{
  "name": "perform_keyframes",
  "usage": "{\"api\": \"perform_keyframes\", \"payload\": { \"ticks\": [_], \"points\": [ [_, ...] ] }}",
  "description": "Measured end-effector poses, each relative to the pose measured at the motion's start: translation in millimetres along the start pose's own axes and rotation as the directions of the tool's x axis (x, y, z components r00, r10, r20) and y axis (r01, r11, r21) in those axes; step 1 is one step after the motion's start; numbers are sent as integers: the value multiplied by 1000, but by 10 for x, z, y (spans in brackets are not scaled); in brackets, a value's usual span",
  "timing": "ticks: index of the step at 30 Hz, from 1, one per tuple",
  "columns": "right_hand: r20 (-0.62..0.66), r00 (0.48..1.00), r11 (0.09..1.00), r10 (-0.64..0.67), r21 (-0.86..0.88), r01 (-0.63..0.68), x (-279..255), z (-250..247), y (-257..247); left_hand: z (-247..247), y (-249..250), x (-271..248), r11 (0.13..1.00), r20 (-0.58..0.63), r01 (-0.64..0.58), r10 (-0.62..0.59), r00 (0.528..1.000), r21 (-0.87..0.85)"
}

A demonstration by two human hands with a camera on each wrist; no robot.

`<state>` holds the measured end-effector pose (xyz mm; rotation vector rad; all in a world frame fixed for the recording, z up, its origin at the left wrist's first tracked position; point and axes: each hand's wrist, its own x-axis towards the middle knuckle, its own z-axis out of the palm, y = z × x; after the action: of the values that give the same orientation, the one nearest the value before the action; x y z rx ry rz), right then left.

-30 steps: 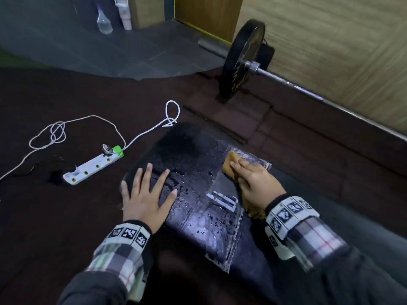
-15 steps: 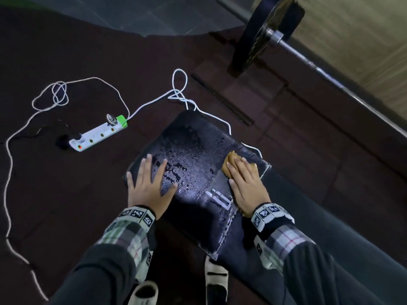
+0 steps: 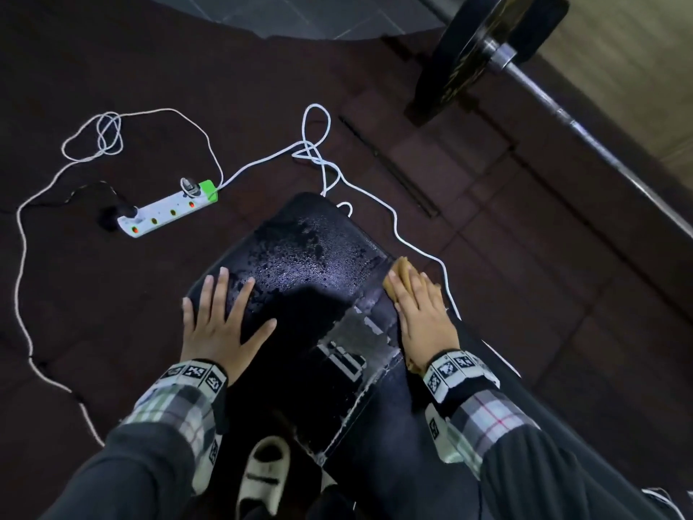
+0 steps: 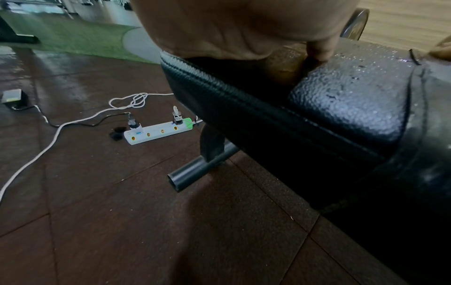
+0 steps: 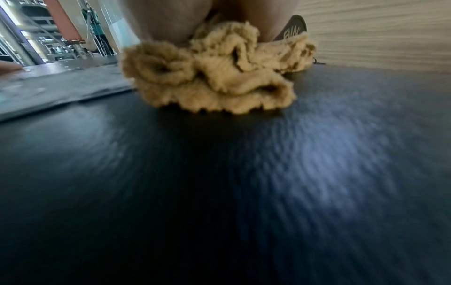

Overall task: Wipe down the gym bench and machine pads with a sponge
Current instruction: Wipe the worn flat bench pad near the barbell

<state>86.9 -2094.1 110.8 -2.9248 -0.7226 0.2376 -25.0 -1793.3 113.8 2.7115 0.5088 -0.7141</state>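
A black padded gym bench [image 3: 311,257] runs from the lower right toward the middle of the head view, its far end wet with droplets. My left hand [image 3: 221,320] lies flat with spread fingers on the bench's left edge; its palm [image 4: 231,27] fills the top of the left wrist view above the pad [image 4: 354,92]. My right hand [image 3: 420,309] presses a tan sponge-like cloth [image 3: 399,273] flat on the bench's right edge with straight fingers. In the right wrist view the crumpled tan cloth [image 5: 214,77] sits under my palm on the dark pad [image 5: 219,192].
A white power strip [image 3: 168,210] with a green end lies on the dark floor to the left, its white cord [image 3: 375,204] looping past the bench's far end. A barbell with a black plate [image 3: 468,54] rests at the upper right by the wooden wall. The bench's metal foot tube [image 4: 195,171] sticks out sideways.
My right hand has slid the cloth from the middle of the pad to its right edge, fingers flattening out. The head view has tilted further down. My left hand has stayed put.
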Motion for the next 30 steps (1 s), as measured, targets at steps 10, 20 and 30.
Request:
{"api": "perform_keyframes", "payload": {
  "ticks": [10, 20, 30],
  "points": [
    [65, 990, 992, -126, -9, 126, -49, 9, -418, -90, 17, 8, 1000, 98, 13, -14, 995, 8],
    [35, 994, 993, 104, 60, -106, -24, 7, 38, -37, -8, -6, 999, 35, -2, 3, 999, -45],
    [124, 983, 989, -135, -46, 141, 186, 75, -431, 59, -35, 16, 999, -61, -17, 14, 998, -44]
  ]
}}
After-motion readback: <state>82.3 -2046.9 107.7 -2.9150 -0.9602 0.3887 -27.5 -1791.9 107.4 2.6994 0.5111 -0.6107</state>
